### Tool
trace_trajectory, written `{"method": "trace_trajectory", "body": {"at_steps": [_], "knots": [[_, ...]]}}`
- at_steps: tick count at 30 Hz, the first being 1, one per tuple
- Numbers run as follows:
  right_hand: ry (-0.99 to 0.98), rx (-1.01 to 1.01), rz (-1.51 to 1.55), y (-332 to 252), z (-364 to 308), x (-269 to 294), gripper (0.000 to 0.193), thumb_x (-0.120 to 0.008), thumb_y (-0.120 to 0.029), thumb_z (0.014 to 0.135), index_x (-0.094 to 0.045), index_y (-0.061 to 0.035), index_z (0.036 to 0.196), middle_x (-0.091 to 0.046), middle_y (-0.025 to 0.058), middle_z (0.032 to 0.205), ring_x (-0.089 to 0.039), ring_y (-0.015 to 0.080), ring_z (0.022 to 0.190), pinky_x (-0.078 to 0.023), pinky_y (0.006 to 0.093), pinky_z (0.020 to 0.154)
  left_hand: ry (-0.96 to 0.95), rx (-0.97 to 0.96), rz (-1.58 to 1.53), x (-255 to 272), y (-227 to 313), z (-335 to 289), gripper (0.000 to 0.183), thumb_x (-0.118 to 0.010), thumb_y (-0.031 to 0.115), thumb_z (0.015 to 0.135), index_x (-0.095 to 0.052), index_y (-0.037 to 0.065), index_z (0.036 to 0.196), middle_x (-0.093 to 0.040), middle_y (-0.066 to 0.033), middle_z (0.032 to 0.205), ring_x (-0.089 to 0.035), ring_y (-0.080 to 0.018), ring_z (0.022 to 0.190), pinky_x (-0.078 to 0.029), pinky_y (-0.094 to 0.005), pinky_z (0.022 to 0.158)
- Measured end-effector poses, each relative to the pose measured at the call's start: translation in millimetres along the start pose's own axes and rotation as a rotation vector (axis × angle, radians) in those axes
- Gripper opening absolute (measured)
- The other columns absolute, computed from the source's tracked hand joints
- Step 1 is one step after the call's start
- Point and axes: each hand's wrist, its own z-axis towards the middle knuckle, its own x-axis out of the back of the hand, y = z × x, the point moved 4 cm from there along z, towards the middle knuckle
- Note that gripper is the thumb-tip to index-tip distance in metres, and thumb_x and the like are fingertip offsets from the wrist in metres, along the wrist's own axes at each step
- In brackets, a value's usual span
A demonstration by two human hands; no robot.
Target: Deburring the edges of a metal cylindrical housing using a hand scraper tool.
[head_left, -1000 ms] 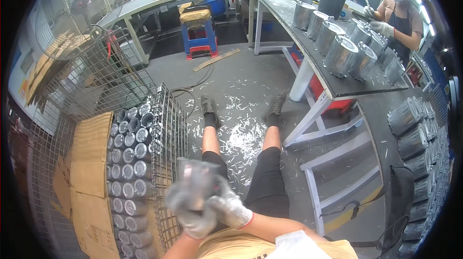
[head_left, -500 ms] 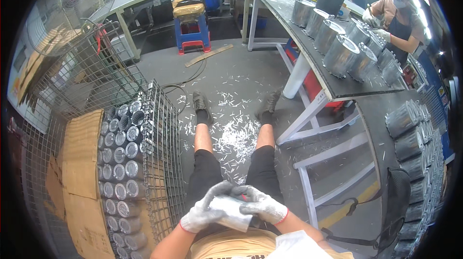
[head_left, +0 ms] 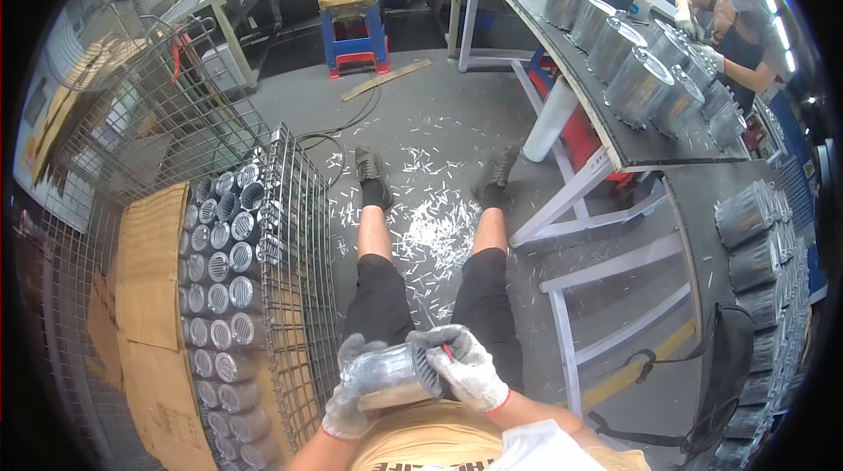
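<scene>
Over my lap, a shiny metal cylinder [head_left: 393,378] lies on its side, its slotted end turned to the right. My left hand [head_left: 349,402], in a pale work glove with a red cuff edge, is wrapped round the closed-looking left part of it. A thin red tool [head_left: 448,352] sticks out between the closed, gloved fingers of my right hand [head_left: 476,376]. Those fingers are at the slotted end of the cylinder. The tool's working tip is hidden, so I cannot tell whether it touches the slots.
Left of me, a wire cage [head_left: 303,295] holds stacked slotted cylinders [head_left: 219,298] and cardboard [head_left: 154,313]. White strips [head_left: 435,234] litter the floor between my feet. A dark table [head_left: 562,41] bears metal canisters [head_left: 639,85]; a gloved co-worker [head_left: 738,41] stands behind it. More canisters [head_left: 755,256] stack at right.
The cylinder has shifted left and turned, so its slotted end now shows facing right. My right hand has moved from the cylinder's side to that end. The view has shifted slightly.
</scene>
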Motion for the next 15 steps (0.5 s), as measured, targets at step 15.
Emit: {"method": "trace_trajectory", "body": {"at_steps": [15], "knots": [[0.092, 0.024, 0.05, -44, -12, 18, 0.024, -0.05, -0.004, 0.106, -0.054, 0.0043, 0.128, -0.067, 0.0213, 0.121, -0.071, 0.0263, 0.102, -0.062, 0.0381, 0.085, 0.142, -0.052, -0.06, 1, 18, 5, 0.073, -0.083, 0.042, 0.076, -0.053, 0.013, 0.135, -0.063, -0.0173, 0.13, -0.063, -0.0371, 0.118, -0.054, -0.0574, 0.1]]}}
